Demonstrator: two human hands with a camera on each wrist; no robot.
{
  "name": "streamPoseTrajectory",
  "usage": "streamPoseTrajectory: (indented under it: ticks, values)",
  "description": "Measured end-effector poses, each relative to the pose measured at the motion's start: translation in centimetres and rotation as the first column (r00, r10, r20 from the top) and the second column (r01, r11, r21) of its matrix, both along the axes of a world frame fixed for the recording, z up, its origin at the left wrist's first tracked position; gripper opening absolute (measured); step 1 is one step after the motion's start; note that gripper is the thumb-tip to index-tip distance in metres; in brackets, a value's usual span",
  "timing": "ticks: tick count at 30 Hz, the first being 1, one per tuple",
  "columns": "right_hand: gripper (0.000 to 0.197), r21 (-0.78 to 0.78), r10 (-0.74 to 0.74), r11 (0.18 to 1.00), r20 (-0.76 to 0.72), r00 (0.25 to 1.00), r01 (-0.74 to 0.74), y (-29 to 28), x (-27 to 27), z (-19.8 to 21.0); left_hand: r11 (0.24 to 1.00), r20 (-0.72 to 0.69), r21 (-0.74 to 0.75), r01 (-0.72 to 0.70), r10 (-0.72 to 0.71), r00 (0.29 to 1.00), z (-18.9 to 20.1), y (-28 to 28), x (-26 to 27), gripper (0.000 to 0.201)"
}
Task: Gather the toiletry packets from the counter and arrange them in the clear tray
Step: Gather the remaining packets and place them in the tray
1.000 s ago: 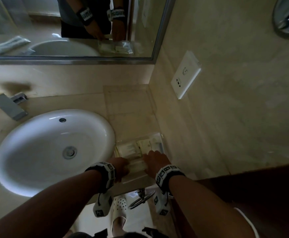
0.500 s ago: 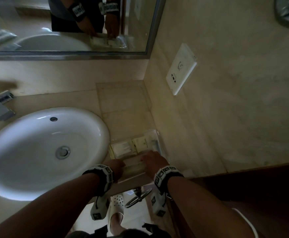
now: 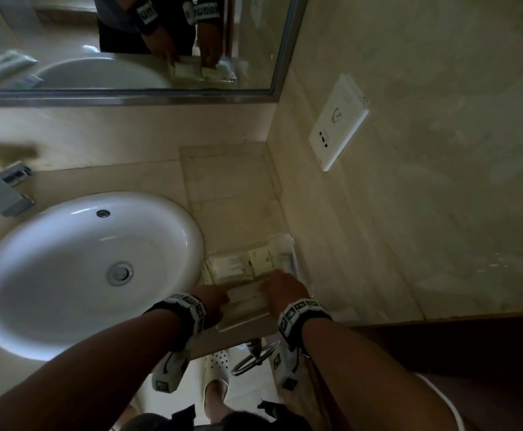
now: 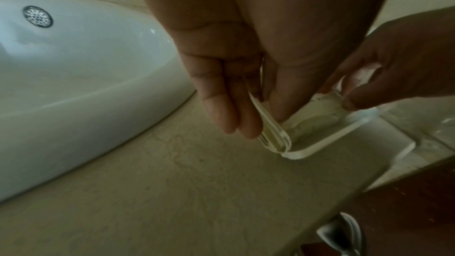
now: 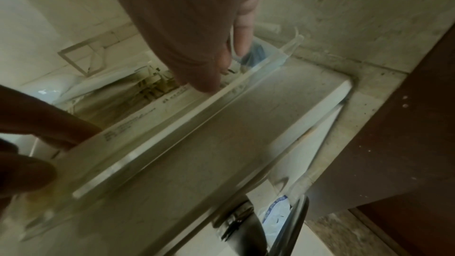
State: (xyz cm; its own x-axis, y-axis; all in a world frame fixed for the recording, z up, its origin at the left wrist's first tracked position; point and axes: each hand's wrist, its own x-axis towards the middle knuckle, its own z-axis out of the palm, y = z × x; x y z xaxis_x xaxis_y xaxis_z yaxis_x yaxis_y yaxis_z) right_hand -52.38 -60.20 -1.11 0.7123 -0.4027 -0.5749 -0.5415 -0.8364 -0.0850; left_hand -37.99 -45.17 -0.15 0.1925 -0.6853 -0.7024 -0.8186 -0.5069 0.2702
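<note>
Tray: we see the clear tray (image 3: 254,321) low and centre in the head view, on the worktop (image 3: 167,178) beside the sink (image 3: 67,275).
Done: several toiletry packets (image 3: 238,267) already lie inside.
Fingers: our left hand (image 3: 212,301) and right hand (image 3: 280,290) each pinch an end of one long packet (image 3: 247,298) over the tray.
Left: seating it, we judge.
Unclear: packet count; dim, blurred.

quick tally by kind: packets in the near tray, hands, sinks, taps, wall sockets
packets: 4 told apart, more may be hidden
hands: 2, left hand and right hand, both pinching the long packet
sink: 1
tap: 1
wall socket: 1
total: 9
</note>
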Motion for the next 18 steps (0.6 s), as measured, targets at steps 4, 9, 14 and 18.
streamPoseTrajectory:
  ticks: [4, 9, 14, 18]
  values:
    - [0.041, -0.002, 0.063, 0.998, -0.040, 0.997, -0.063, 0.2, 0.1, -0.1, 0.994, -0.038, 0.062, 0.085, -0.083, 0.996, 0.3, -0.1, -0.4, 0.048]
    - [0.039, -0.047, 0.042, 0.998, -0.023, 0.999, -0.043, 0.5, 0.0, -0.1, 0.991, -0.023, 0.021, 0.131, -0.131, 0.991, -0.1, 0.7, -0.6, 0.061]
    - [0.041, -0.065, 0.055, 0.996, -0.040, 0.998, -0.058, 1.1, 0.4, -0.2, 0.990, 0.032, -0.004, 0.139, -0.138, 0.990, -0.1, 0.5, -0.1, 0.058]
    - [0.041, -0.092, 0.044, 0.994, -0.072, 0.996, -0.051, 1.4, 1.2, -0.2, 0.995, 0.060, -0.031, 0.091, -0.089, 0.994, 0.3, 0.5, 0.5, 0.055]
